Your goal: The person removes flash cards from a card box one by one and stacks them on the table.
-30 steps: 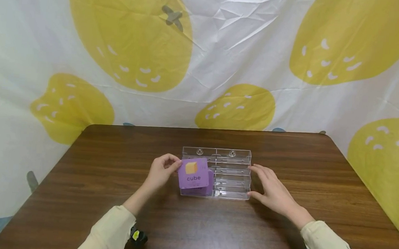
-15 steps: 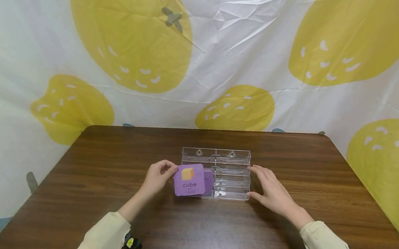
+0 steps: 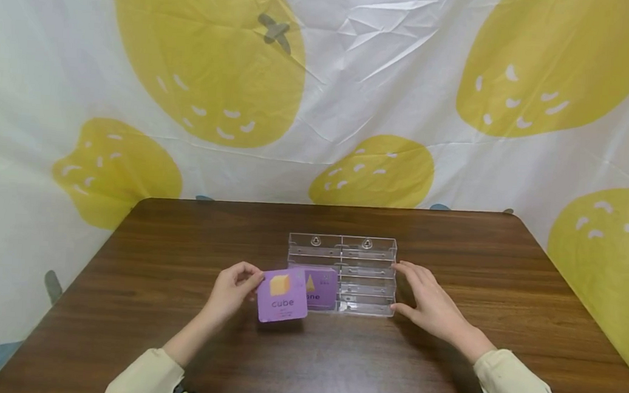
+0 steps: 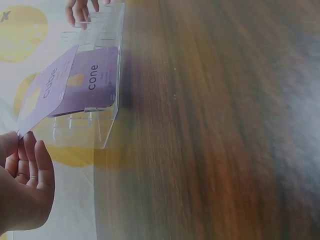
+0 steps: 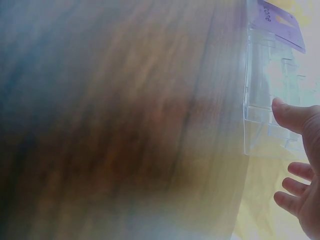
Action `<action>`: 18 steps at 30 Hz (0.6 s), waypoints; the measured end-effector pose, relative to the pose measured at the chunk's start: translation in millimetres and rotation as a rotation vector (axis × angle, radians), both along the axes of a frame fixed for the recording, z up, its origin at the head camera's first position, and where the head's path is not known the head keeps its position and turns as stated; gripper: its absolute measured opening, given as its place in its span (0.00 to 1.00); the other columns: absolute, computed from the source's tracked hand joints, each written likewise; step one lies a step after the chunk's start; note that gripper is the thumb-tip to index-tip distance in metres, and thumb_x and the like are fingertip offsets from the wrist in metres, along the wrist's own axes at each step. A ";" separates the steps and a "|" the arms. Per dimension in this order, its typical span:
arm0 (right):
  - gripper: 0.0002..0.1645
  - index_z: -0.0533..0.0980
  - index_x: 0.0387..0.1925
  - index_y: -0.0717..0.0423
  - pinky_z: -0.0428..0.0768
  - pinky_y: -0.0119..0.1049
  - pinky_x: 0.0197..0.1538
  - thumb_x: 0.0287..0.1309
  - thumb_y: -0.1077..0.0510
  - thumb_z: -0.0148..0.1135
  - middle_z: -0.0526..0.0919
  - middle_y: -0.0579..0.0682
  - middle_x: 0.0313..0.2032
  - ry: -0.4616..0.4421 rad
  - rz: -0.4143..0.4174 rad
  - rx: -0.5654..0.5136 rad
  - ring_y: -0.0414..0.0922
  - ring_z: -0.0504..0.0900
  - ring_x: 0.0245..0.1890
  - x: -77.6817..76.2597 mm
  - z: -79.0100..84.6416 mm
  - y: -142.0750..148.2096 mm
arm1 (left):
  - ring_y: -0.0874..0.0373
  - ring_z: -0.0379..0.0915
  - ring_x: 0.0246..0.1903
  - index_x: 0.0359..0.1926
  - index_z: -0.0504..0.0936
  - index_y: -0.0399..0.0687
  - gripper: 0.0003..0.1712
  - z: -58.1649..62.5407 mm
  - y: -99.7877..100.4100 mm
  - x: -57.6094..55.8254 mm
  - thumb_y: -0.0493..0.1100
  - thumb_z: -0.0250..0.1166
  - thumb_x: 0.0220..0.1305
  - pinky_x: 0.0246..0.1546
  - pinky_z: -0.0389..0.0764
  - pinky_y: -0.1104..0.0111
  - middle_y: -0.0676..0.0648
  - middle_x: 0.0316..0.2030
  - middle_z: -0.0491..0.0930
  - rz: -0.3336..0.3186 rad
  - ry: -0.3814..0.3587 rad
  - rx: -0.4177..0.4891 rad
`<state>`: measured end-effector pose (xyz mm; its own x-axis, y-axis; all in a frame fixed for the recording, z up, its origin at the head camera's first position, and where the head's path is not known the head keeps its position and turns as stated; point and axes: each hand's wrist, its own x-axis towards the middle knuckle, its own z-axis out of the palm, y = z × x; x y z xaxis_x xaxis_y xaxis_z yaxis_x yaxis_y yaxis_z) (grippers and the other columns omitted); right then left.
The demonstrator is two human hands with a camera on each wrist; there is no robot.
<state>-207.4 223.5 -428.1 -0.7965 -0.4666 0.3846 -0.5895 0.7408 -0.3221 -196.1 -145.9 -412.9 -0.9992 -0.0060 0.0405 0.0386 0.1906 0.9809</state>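
Between its thumb and fingers my left hand (image 3: 233,288) pinches the left edge of a purple cube card (image 3: 282,298), tilted in front of the clear rack's lower left. Behind it a purple cone card (image 3: 321,289) stands in the left column of the clear acrylic rack (image 3: 365,285); the cube card covers its left part in the head view. The left wrist view shows the cone card (image 4: 92,80) leaning in its slot. My right hand (image 3: 428,299) rests at the rack's right side, thumb (image 5: 287,114) against the clear wall and fingers loosely spread.
The rack has two columns of stepped slots, with a round metal fitting (image 3: 367,244) at the top of each. It stands on a dark wooden table (image 3: 335,368). A white curtain with yellow fruit prints (image 3: 214,61) hangs behind the table.
My left hand has drawn the cube card down and to the left, off the front of the rack, uncovering more of the cone card. My right hand has stayed at the rack's side.
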 end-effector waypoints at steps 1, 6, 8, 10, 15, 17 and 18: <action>0.45 0.60 0.60 0.59 0.63 0.51 0.58 0.41 0.54 0.72 0.65 0.62 0.58 -0.003 -0.001 0.001 0.55 0.62 0.59 0.0 0.1 0.0 | 0.61 0.69 0.19 0.34 0.75 0.29 0.08 0.5 -1.1 1.2 0.34 0.59 0.60 0.22 0.75 0.70 0.48 0.21 0.75 0.005 -0.010 -0.004; 0.45 0.60 0.60 0.59 0.63 0.51 0.58 0.41 0.54 0.72 0.64 0.61 0.58 -0.005 -0.003 0.007 0.55 0.62 0.59 -0.3 0.1 0.2 | 0.60 0.70 0.20 0.35 0.74 0.29 0.07 1.4 -7.5 7.4 0.34 0.58 0.61 0.22 0.75 0.70 0.48 0.22 0.74 -0.002 -0.034 -0.022; 0.45 0.61 0.60 0.59 0.63 0.51 0.58 0.41 0.54 0.72 0.65 0.61 0.58 0.005 -0.005 0.009 0.55 0.62 0.59 -0.7 -0.3 0.2 | 0.60 0.70 0.20 0.35 0.74 0.29 0.07 0.1 -10.1 10.1 0.33 0.58 0.61 0.22 0.75 0.70 0.48 0.22 0.74 -0.010 -0.035 -0.025; 0.45 0.61 0.60 0.60 0.63 0.51 0.58 0.40 0.55 0.72 0.65 0.62 0.58 0.012 -0.004 0.009 0.55 0.62 0.58 -1.0 -0.7 0.1 | 0.60 0.69 0.20 0.35 0.74 0.29 0.07 -2.1 -12.1 12.8 0.33 0.58 0.61 0.22 0.75 0.71 0.48 0.22 0.74 -0.011 -0.047 -0.022; 0.45 0.61 0.59 0.61 0.63 0.51 0.57 0.40 0.56 0.73 0.66 0.63 0.57 0.021 0.003 0.005 0.56 0.63 0.58 -1.2 -0.7 0.0 | 0.61 0.70 0.20 0.36 0.75 0.29 0.08 -5.3 -14.9 19.7 0.34 0.58 0.60 0.21 0.75 0.71 0.48 0.22 0.75 -0.025 -0.075 -0.044; 0.45 0.61 0.60 0.61 0.63 0.51 0.57 0.40 0.56 0.73 0.65 0.63 0.57 0.020 0.003 0.006 0.56 0.63 0.58 -1.1 -0.8 0.3 | 0.61 0.70 0.20 0.37 0.75 0.30 0.08 -5.8 -15.5 22.3 0.34 0.58 0.60 0.20 0.75 0.71 0.48 0.23 0.75 -0.044 -0.080 -0.063; 0.45 0.61 0.60 0.61 0.63 0.51 0.58 0.40 0.56 0.73 0.66 0.63 0.57 0.020 0.003 0.006 0.56 0.63 0.58 -0.9 -0.8 0.4 | 0.62 0.71 0.21 0.37 0.75 0.30 0.08 -6.2 -15.7 23.7 0.34 0.58 0.60 0.20 0.75 0.71 0.48 0.23 0.75 -0.056 -0.082 -0.075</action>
<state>-208.3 223.9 -428.9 -0.7873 -0.4712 0.3975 -0.5979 0.7407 -0.3062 -172.4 -161.6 -419.0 -0.9979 0.0495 -0.0427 -0.0283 0.2629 0.9644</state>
